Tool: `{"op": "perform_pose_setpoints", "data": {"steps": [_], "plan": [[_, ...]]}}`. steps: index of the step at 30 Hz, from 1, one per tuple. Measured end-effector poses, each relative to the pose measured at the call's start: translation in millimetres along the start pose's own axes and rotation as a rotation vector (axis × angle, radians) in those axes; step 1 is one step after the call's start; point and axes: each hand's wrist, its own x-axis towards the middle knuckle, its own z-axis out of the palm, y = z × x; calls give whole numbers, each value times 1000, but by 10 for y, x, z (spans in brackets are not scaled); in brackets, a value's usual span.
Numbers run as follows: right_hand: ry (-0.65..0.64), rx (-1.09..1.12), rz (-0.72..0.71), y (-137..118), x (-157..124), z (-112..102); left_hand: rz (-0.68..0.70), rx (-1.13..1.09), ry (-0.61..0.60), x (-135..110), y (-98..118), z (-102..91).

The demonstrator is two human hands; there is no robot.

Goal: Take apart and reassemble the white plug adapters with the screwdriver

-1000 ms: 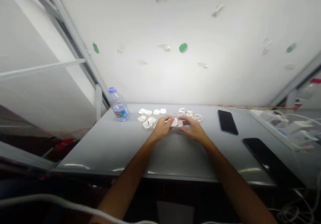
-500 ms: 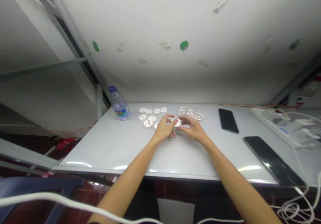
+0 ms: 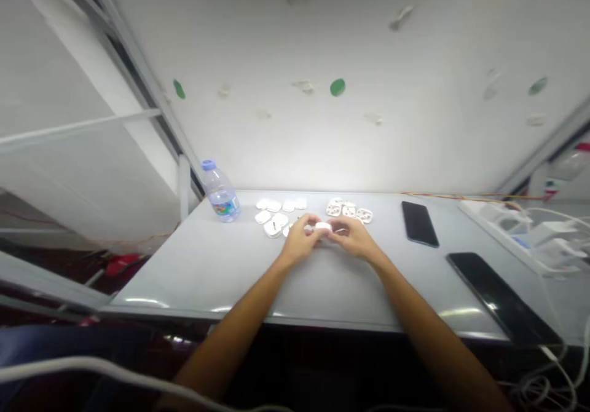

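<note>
A person's left hand (image 3: pixel 298 243) and right hand (image 3: pixel 357 240) held what appeared to be a small white plastic plug casing (image 3: pixel 323 227) between narrowly closed fingertips (image 3: pixel 310 220), beside similar white plastic pieces (image 3: pixel 271 228) near the far edge of a pale grey worktop (image 3: pixel 198 277).

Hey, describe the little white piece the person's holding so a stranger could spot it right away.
On the grey table, look between the water bottle and the far black phone, where the left hand and right hand meet. The small white plastic piece is pinched between their fingers, while its look-alikes lie on the table in two groups.
</note>
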Motion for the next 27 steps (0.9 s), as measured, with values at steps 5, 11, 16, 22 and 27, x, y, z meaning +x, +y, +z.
{"op": "perform_pose_setpoints", "data": {"steps": [5, 11, 16, 22, 27], "plan": [[15, -100, -169, 75, -12, 69, 267, 695, 156, -239, 16, -139], [-99, -436, -311, 24, -44, 141, 129, 1059, 247, -292, -118, -252], [-161, -439, -351, 34, -52, 218, 122, 1049, 191, -289, -186, -238], [146, -474, -230, 104, -4, -10, 189, 943, 208, -253, -106, -331], [403, -732, 144, 211, 3, -361, -18, 1035, 267, 6, -13, -516]]}}
